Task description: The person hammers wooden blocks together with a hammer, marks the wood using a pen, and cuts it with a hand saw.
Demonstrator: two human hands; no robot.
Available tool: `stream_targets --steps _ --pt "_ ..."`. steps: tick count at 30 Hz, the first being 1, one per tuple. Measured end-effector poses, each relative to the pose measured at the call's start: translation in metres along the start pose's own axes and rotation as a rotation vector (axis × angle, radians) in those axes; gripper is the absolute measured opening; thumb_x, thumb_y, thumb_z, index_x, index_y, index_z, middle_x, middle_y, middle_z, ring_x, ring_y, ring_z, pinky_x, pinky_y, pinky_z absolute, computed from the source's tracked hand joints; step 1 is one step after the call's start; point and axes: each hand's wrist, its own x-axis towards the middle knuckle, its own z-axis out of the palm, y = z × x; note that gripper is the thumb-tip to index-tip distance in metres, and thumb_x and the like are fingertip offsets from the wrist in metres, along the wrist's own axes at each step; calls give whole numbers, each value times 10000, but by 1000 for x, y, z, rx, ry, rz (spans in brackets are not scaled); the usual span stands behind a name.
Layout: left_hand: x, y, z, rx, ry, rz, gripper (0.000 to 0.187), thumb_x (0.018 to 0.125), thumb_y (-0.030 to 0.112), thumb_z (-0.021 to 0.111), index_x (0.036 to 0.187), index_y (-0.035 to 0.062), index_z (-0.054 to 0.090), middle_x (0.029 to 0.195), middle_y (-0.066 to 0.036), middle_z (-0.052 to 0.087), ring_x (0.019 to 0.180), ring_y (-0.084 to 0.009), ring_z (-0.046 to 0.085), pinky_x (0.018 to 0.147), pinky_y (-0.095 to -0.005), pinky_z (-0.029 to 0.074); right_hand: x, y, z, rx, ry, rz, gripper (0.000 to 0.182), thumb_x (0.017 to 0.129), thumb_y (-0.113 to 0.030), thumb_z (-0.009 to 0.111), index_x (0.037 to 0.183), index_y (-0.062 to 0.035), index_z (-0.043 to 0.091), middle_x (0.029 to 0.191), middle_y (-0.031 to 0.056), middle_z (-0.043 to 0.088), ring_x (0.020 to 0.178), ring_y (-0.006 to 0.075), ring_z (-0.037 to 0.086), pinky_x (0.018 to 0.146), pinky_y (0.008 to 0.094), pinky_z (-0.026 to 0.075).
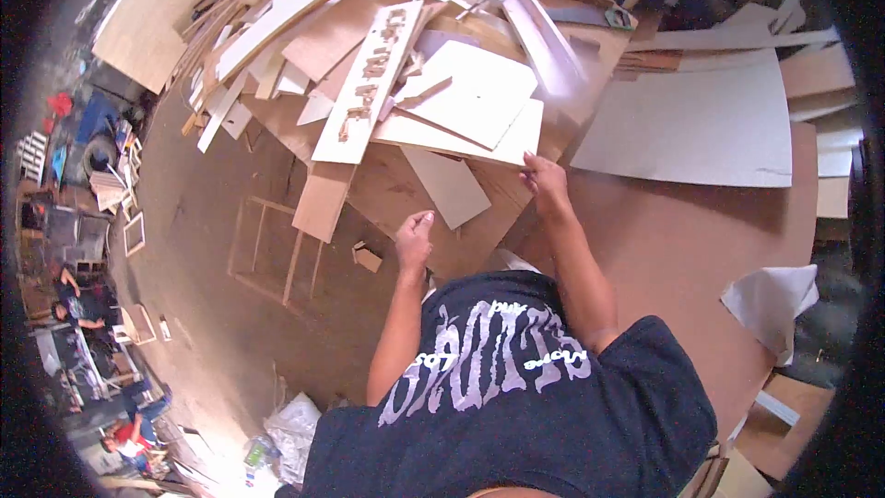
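Observation:
My left hand is closed, thumb against the curled fingers, in front of a pale rectangular offcut. Whether something small is inside it cannot be made out. Further right, my right hand has its fingers pinched at the near right corner of a long white board. On that board lies a squarish white panel. To the left, a long white strip carries rows of small brown pieces and overlaps a brown board.
Mixed wood offcuts are heaped at the back. A large white sheet rests on the brown surface at right. A thin wooden frame stands on the floor at left. Other people are at the far left.

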Motion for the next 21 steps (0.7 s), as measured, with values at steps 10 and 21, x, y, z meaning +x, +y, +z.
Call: stream_targets --steps 10,21 --pt "17 -50 -6 113 -30 -206 393 897 363 690 1077 18 742 971 -116 740 909 -197 671 822 -339 503 44 98 -24 -398 -83 34 235 972 -193 646 1060 23 676 904 54 667 713 118 601 618 234 439" --pt "24 -40 26 4 124 -209 317 906 274 672 1048 1 748 964 -95 742 920 -168 667 860 -307 498 36 6 -21 -1114 -53 -244 315 917 -317 663 999 -19 722 886 158 730 825 283 712 765 396 542"
